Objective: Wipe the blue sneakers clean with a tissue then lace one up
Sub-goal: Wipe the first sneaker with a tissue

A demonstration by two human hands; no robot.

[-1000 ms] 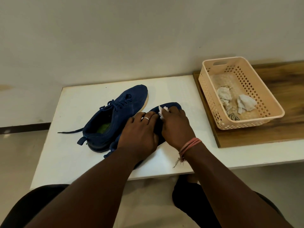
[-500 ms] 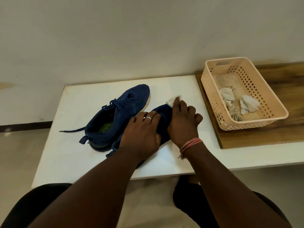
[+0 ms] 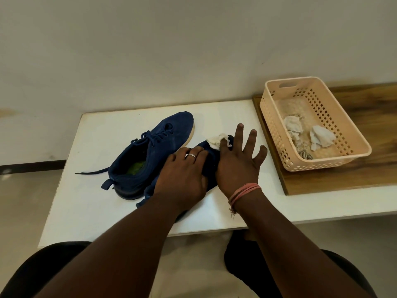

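The right hand [image 3: 238,166] has its fingers spread straight, the index finger pressing a crumpled tissue [image 3: 216,140] onto the toe of the near sneaker [image 3: 211,166]. Beside it, the left hand [image 3: 184,175] lies flat on that sneaker, fingers together. The laced sneaker [image 3: 150,151] sits just left on the table [image 3: 90,190].

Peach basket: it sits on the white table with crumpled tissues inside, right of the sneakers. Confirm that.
Not quite. The head view shows the peach basket resting on the wooden board, not directly on the white table. The rest holds: crumpled tissues lie inside it, and it sits right of the sneakers.
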